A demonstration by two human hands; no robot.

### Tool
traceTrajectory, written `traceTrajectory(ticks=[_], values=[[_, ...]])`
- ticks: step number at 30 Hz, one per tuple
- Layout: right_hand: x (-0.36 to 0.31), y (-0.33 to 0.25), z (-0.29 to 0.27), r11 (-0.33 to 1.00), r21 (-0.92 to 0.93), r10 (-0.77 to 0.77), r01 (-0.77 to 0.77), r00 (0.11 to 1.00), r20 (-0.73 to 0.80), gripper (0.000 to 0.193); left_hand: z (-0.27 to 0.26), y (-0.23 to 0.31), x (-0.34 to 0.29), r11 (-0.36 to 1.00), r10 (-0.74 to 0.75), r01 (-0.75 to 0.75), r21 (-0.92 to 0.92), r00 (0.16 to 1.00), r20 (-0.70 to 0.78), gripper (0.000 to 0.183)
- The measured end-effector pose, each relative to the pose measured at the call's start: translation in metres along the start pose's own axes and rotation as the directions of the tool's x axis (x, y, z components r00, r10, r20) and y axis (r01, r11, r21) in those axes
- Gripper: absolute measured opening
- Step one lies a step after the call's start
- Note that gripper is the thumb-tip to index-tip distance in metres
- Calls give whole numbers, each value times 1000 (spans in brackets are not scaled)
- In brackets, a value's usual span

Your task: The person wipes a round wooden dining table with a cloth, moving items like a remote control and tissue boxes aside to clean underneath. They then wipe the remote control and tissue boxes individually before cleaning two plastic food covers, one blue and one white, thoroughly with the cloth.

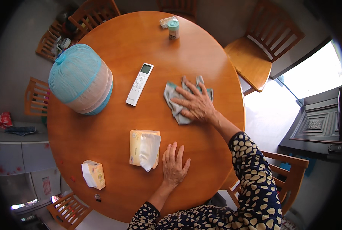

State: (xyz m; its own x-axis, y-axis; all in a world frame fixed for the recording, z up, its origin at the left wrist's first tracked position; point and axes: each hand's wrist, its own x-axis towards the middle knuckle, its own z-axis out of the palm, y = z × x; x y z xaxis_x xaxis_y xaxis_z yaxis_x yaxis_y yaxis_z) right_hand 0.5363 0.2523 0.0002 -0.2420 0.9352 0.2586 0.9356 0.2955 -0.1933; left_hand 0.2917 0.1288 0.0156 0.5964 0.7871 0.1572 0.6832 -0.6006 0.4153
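My right hand (pixel 196 102) lies flat with spread fingers on a grey cleaning cloth (pixel 175 111), pressing it against the round wooden table (pixel 117 126). Teal patches show on the cloth, and its edges are crumpled around the fingers. Resting palm down on the wood nearer to me is my left hand (pixel 174 165), its fingers stretched out and holding nothing. Just left of it stands a yellow tissue pack (pixel 140 147) with a white tissue sticking out. A white remote control (pixel 139 84) lies left of the cloth.
A blue mesh food cover (pixel 79 78) stands at the table's left. A smaller tissue pack (pixel 97 175) sits near left, by a tiny dark object (pixel 98 197). At the far edge are a teal-lidded canister (pixel 173 30) and a clear packet (pixel 167 21). Wooden chairs (pixel 251 50) surround the table.
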Motion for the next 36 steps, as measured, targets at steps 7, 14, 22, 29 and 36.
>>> traceTrajectory(ticks=[7, 14, 22, 29, 36], values=[[75, 103, 22, 946, -167, 267, -276, 961, -79, 51, 3, -1, 0, 997, -36, 34, 67, 999, 33, 60], [81, 152, 4, 655, -129, 727, -745, 667, -161, 50, 4, 0, 1, 995, -65, 65, 72, 998, 2, 60], [17, 71, 12, 808, -221, 531, -546, 838, -126, 52, 7, 1, -1, 998, -37, 40, 55, 998, -46, 60], [-88, -47, -18, 940, -69, 336, -334, 942, 20, 57, 9, 0, 1, 996, 2, 7, 90, 994, -105, 60], [-239, -150, -51, 917, -12, 397, -399, 911, 114, 56, 18, -5, -4, 989, 61, -46, 140, 993, -103, 64]])
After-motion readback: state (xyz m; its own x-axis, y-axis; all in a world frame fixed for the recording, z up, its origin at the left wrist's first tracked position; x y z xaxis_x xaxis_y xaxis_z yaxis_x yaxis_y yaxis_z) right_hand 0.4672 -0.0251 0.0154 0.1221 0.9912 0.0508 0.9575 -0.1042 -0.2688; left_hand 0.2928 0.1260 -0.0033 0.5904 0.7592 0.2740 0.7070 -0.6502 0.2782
